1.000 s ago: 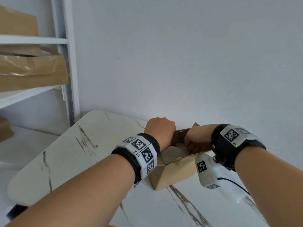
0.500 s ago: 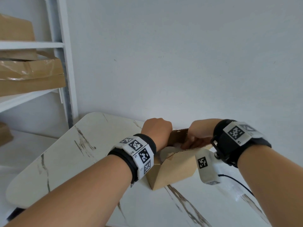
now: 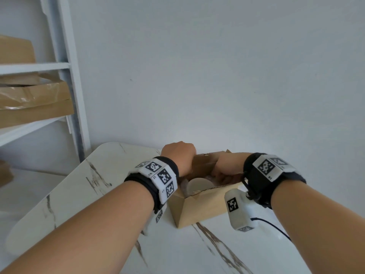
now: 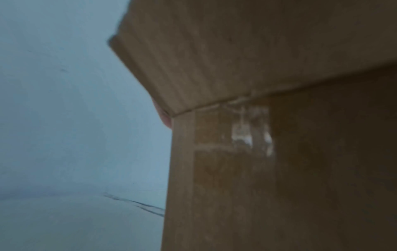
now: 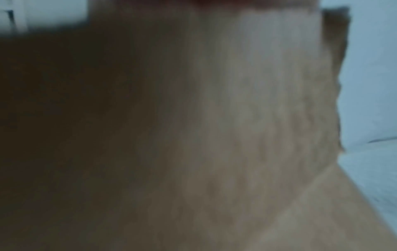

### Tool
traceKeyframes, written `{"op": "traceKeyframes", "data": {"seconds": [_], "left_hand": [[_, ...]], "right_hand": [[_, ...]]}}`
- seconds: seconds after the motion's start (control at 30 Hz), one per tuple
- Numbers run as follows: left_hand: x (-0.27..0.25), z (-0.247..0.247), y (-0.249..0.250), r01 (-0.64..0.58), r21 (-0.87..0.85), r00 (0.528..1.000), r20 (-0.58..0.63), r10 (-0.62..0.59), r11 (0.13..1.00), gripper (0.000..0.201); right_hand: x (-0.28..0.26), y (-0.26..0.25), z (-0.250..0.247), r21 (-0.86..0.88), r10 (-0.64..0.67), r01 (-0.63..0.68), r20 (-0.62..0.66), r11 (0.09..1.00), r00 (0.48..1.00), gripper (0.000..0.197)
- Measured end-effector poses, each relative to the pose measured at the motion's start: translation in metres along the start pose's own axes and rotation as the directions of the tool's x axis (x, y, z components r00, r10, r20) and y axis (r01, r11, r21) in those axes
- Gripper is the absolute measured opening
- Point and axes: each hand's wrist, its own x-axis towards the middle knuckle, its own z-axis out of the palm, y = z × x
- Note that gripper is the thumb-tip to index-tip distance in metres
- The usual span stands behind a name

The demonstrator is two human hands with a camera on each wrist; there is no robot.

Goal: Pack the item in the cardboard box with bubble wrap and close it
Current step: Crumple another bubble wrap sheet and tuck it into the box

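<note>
The small brown cardboard box (image 3: 199, 208) sits on the white marble table (image 3: 83, 194), a white round item (image 3: 198, 185) inside. Both hands, left hand (image 3: 178, 157) and right hand (image 3: 227, 168), curl over its far flap (image 3: 205, 161) from opposite ends, equally near; the fingertips are hidden.

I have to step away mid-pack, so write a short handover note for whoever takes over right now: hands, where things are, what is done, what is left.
Left hand: at the far-left top of the cardboard box, fingers curled over a flap.
Right hand: at the far-right top, fingers curled down over the box rim; exactly what they grip is hidden.
The box stands on the marble table, top not yet closed.
Done: a white round item sits inside, with what looks like bubble wrap beside it.
Left: fold the flaps down and close the box.
</note>
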Motion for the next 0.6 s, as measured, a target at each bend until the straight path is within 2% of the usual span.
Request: {"op": "traceKeyframes", "data": {"seconds": [0.07, 0.13, 0.17, 0.23, 0.3, 0.33, 0.43, 0.5, 0.6], "left_hand": [[-0.001, -0.007, -0.010, 0.097, -0.084, 0.994, 0.060, -0.092, 0.992, 0.020], [-0.006, -0.013, -0.017, 0.183, -0.075, 0.967, 0.195, -0.165, 0.980, 0.036], [-0.009, -0.014, -0.020, 0.219, -0.088, 0.944, 0.271, -0.188, 0.972, 0.037], [-0.015, -0.013, -0.021, 0.304, -0.204, 0.907, 0.362, -0.217, 0.930, 0.026], [-0.017, -0.011, -0.021, 0.339, -0.271, 0.910, 0.337, -0.241, 0.901, 0.015], [-0.017, -0.010, -0.022, 0.327, -0.284, 0.925, 0.290, -0.244, 0.901, 0.013], [-0.014, -0.003, -0.025, 0.244, -0.314, 0.967, 0.154, -0.204, 0.918, 0.015], [-0.013, 0.000, -0.029, 0.206, -0.351, 0.977, 0.117, -0.176, 0.913, 0.017], [-0.012, 0.004, -0.034, 0.163, -0.380, 0.986, 0.095, -0.137, 0.910, 0.019]], "right_hand": [[-0.006, 0.006, -0.005, -0.054, -0.044, 0.042, -0.020, 0.998, 0.999, 0.048], [-0.018, 0.010, -0.007, -0.170, -0.058, 0.046, -0.069, 0.984, 0.996, 0.039], [-0.025, 0.010, -0.007, -0.250, -0.067, 0.043, -0.088, 0.967, 0.994, 0.034], [-0.036, 0.009, -0.003, -0.345, -0.105, 0.064, -0.100, 0.937, 0.989, 0.030], [-0.045, 0.004, 0.006, -0.293, -0.186, 0.153, -0.085, 0.944, 0.979, 0.029], [-0.051, -0.003, 0.010, -0.271, -0.232, 0.209, -0.056, 0.940, 0.971, 0.036], [-0.057, -0.024, 0.027, -0.383, -0.337, 0.340, 0.077, 0.859, 0.938, 0.051], [-0.053, -0.033, 0.035, -0.432, -0.321, 0.349, 0.138, 0.832, 0.937, 0.053], [-0.047, -0.040, 0.034, -0.388, -0.192, 0.248, 0.177, 0.888, 0.965, 0.045]]}}
